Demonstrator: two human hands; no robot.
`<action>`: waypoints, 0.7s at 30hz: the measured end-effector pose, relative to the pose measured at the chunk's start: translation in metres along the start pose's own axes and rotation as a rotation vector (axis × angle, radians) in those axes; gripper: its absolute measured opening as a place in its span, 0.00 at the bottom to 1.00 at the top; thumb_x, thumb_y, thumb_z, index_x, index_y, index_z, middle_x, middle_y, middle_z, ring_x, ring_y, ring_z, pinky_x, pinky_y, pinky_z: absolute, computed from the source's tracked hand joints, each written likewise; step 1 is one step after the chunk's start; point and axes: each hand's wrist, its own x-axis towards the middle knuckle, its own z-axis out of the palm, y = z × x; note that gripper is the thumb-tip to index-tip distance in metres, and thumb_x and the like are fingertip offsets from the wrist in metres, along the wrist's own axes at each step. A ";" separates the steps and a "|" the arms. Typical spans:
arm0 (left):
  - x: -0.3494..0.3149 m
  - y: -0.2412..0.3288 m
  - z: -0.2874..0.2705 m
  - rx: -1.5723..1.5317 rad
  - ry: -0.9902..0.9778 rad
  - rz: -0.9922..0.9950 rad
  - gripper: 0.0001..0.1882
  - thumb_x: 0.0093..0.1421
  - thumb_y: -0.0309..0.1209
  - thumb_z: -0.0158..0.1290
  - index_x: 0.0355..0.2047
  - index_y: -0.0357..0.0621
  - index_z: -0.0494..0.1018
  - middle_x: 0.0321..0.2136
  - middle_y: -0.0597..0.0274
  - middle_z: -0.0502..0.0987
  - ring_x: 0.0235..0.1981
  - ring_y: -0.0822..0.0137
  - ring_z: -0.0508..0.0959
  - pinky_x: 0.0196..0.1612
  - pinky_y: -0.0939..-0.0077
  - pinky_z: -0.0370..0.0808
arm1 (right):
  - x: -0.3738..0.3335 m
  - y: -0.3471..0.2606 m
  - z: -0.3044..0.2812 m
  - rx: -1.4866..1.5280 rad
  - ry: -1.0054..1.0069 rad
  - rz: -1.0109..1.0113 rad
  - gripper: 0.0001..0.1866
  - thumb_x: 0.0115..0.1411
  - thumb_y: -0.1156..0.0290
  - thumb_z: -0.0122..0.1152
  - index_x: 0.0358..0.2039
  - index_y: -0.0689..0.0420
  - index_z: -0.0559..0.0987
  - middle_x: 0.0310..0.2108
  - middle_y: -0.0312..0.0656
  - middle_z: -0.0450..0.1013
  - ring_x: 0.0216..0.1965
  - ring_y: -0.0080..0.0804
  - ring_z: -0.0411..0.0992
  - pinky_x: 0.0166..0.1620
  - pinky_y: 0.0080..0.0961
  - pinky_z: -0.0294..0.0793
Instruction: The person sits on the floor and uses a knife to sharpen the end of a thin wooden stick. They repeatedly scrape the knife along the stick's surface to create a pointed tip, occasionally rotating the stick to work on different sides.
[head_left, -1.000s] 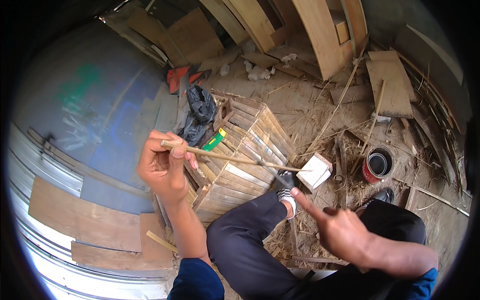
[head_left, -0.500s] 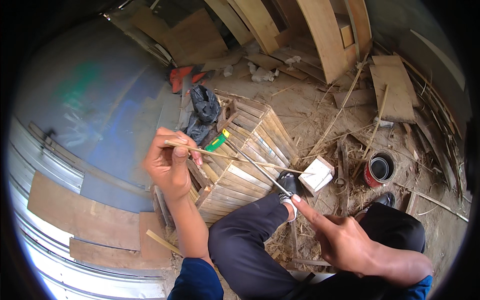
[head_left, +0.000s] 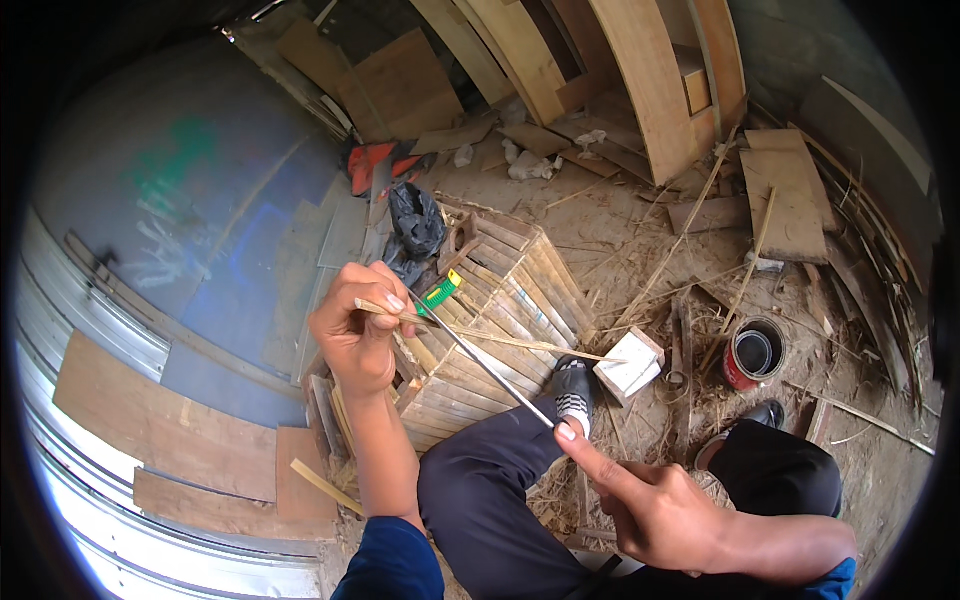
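Apparently scraping is unfinished, the left hand (head_left: 360, 328) pinching a thin strip (head_left: 545, 347) over the crate (head_left: 520, 300)'s left edge, the right hand (head_left: 665, 508) grasping a blade (head_left: 484, 363).

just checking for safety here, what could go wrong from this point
The long, thin grey metal tool in the right hand appears close to the left hand, so a slip might nick a finger. The slender tan wooden strip is hand-held at one end only, so it could flex or twist if pressed.
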 end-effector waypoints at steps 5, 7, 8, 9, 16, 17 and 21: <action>0.003 0.001 0.000 0.014 0.015 0.020 0.16 0.64 0.38 0.63 0.29 0.37 0.74 0.26 0.66 0.65 0.25 0.72 0.62 0.19 0.80 0.63 | 0.000 -0.008 -0.008 -0.064 -0.050 0.207 0.53 0.51 0.87 0.56 0.76 0.48 0.47 0.23 0.55 0.76 0.21 0.54 0.77 0.27 0.46 0.79; 0.003 0.001 0.001 0.010 0.004 0.027 0.17 0.63 0.38 0.64 0.28 0.37 0.74 0.26 0.67 0.64 0.25 0.72 0.62 0.19 0.80 0.62 | 0.001 -0.012 -0.006 -0.038 -0.058 0.110 0.53 0.51 0.87 0.56 0.76 0.47 0.46 0.22 0.55 0.76 0.20 0.55 0.76 0.27 0.47 0.79; 0.004 0.001 0.001 0.033 0.009 0.047 0.17 0.63 0.38 0.64 0.28 0.37 0.74 0.26 0.67 0.65 0.26 0.72 0.62 0.19 0.80 0.61 | 0.003 -0.011 -0.007 -0.049 -0.037 0.047 0.53 0.52 0.87 0.55 0.76 0.48 0.46 0.16 0.52 0.74 0.16 0.53 0.75 0.27 0.47 0.80; 0.004 0.001 0.001 0.057 0.007 0.050 0.17 0.62 0.38 0.65 0.27 0.37 0.75 0.26 0.68 0.65 0.26 0.72 0.62 0.20 0.80 0.61 | 0.004 -0.012 -0.005 -0.110 0.004 0.116 0.53 0.52 0.87 0.55 0.76 0.48 0.46 0.16 0.51 0.74 0.16 0.53 0.74 0.27 0.47 0.80; 0.005 0.003 0.002 0.012 -0.005 0.083 0.16 0.60 0.37 0.66 0.26 0.37 0.76 0.26 0.69 0.66 0.28 0.70 0.61 0.20 0.80 0.59 | 0.005 -0.001 -0.009 -0.114 -0.046 0.180 0.55 0.50 0.87 0.56 0.76 0.50 0.44 0.18 0.52 0.75 0.18 0.54 0.76 0.27 0.45 0.80; 0.004 0.003 0.003 -0.001 0.012 0.064 0.14 0.59 0.36 0.67 0.27 0.37 0.78 0.26 0.68 0.68 0.28 0.70 0.63 0.22 0.79 0.62 | 0.005 -0.001 -0.009 -0.073 -0.112 0.334 0.55 0.49 0.87 0.56 0.76 0.49 0.45 0.22 0.54 0.77 0.21 0.56 0.77 0.30 0.46 0.80; 0.003 0.002 0.002 -0.042 0.038 0.079 0.12 0.57 0.33 0.68 0.29 0.36 0.81 0.26 0.66 0.73 0.28 0.69 0.68 0.26 0.78 0.68 | 0.007 0.000 -0.009 -0.156 -0.068 0.146 0.55 0.50 0.88 0.56 0.76 0.50 0.45 0.23 0.57 0.77 0.22 0.57 0.77 0.30 0.48 0.79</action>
